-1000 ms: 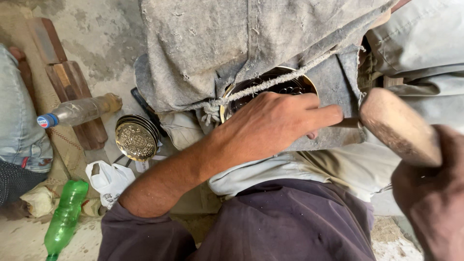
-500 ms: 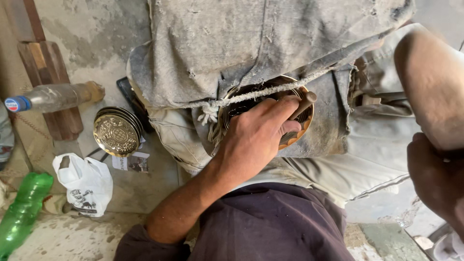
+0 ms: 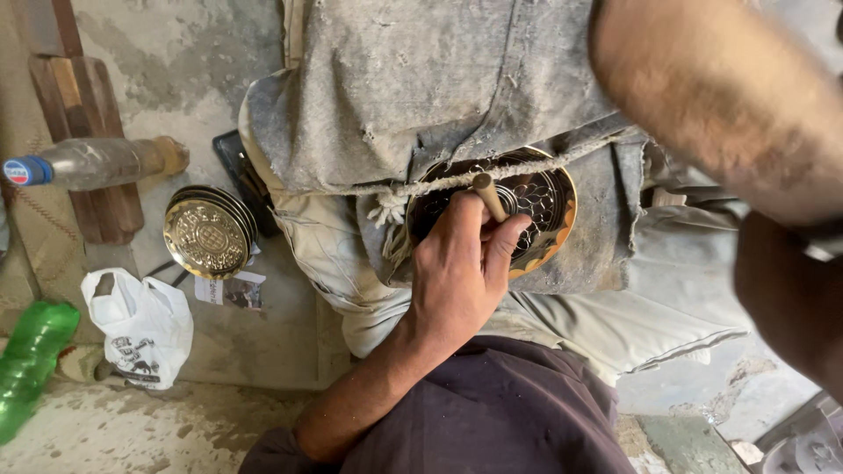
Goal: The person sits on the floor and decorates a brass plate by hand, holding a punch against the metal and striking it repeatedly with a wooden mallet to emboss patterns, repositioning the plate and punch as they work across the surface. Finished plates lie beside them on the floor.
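In the head view, the left hand [image 3: 457, 272] has its grip clamped on a thin punch [image 3: 488, 196], tip on the engraved brass plate [image 3: 537, 204] tied under grey cloth [image 3: 421, 88]. The right hand is blurred at the right edge; I cannot tell its grip.

We see our left hand [image 3: 461, 272] closed around a short wooden-handled punch [image 3: 488, 197], its tip set on the engraved brass plate [image 3: 540, 206] tied under a cord [image 3: 457, 180] against grey cloth [image 3: 421, 88]. Our right arm [image 3: 711, 96] is raised and blurred at the upper right, its hand out of view. To the left, a stack of brass plates [image 3: 208, 233], a white plastic bag [image 3: 145, 326], a clear bottle [image 3: 92, 163] and a green bottle [image 3: 31, 360] lie on the floor.
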The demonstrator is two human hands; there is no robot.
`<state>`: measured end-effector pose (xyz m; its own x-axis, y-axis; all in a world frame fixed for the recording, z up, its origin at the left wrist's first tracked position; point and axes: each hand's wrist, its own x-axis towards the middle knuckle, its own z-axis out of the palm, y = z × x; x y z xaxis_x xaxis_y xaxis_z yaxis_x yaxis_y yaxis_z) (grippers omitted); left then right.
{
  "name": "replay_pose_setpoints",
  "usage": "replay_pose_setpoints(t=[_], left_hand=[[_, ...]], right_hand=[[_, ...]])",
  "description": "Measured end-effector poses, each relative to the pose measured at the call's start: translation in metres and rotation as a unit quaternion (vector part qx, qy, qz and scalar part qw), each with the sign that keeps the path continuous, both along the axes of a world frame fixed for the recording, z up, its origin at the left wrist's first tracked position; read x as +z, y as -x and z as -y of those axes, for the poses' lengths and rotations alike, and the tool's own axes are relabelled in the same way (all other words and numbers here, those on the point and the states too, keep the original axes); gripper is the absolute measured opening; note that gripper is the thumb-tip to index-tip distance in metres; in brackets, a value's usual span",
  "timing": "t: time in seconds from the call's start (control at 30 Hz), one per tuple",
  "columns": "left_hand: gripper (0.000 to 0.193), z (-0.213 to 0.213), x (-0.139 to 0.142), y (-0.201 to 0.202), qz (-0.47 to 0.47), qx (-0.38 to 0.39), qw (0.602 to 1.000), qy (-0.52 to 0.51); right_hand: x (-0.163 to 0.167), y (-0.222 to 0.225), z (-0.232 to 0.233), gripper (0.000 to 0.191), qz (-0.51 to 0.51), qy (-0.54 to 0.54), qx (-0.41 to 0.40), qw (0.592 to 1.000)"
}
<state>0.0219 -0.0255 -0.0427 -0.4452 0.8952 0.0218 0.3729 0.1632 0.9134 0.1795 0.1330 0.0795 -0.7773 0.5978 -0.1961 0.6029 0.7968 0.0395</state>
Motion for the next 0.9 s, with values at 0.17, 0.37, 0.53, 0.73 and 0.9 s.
replay_pose_setpoints(t=[0.17, 0.37, 0.53, 0.73, 0.9], left_hand=[[0.026, -0.007, 0.005, 0.001, -0.053, -0.026, 0.998, -0.027], [0.028, -0.024, 0.003, 0.004, -0.001, -0.11, 0.993, 0.031], [0.032, -0.031, 0.007, 0.01, -0.013, -0.178, 0.984, -0.016], [0.027, -0.045, 0.016, 0.016, -0.009, -0.276, 0.96, 0.047], [0.027, -0.056, 0.023, 0.019, -0.005, -0.343, 0.938, 0.043]], right_hand=[[-0.003, -0.016, -0.01, 0.024, 0.005, 0.009, -0.006, 1.0], [-0.024, -0.052, -0.015, 0.023, 0.035, 0.055, -0.068, 0.996], [-0.035, -0.076, 0.001, 0.026, 0.008, 0.028, -0.09, 0.996], [-0.045, -0.103, 0.017, 0.031, -0.087, 0.08, -0.155, 0.981], [-0.054, -0.122, 0.044, 0.029, -0.103, 0.073, -0.18, 0.976]])
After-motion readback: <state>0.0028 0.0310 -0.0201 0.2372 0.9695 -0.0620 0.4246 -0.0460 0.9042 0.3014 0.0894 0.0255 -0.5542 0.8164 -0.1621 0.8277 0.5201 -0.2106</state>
